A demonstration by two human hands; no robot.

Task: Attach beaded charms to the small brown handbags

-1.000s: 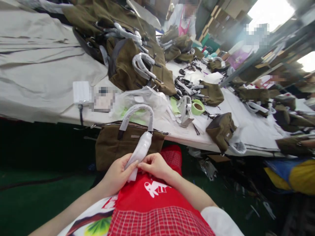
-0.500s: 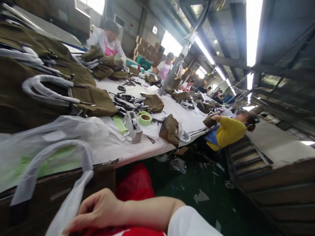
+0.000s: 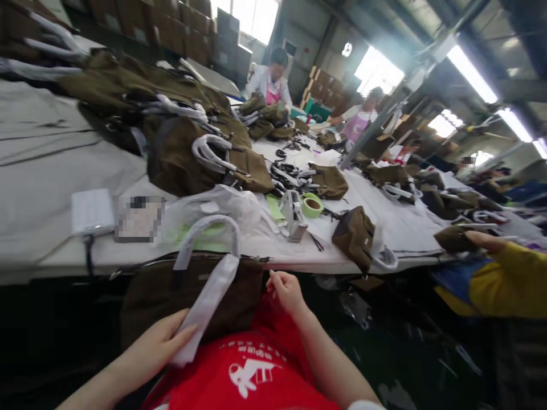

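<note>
A dark brown handbag (image 3: 149,296) stands upright in front of me against the table edge. Its arched handle (image 3: 209,222) is wrapped in white film. From the handle's right side a long white wrapping strip (image 3: 213,290) slants down to my left hand (image 3: 168,336), which is closed around its lower part. My right hand (image 3: 287,291) is just beyond the bag's right end, below the zipper end (image 3: 265,259), apart from the strip. Its fingers are curled with thumb and forefinger together; whether anything small is between them is hidden.
On the table (image 3: 38,216) lie a white box with a cable (image 3: 92,212), a tape dispenser (image 3: 294,216), a green tape roll (image 3: 312,205) and clear plastic film (image 3: 205,199). Brown bags (image 3: 192,154) are piled behind. A co-worker's yellow sleeve (image 3: 508,279) is at right.
The view has swung left, bringing my left hand on the strip into sight. My right hand has moved from the strip's lower end to beside the bag's right end.
</note>
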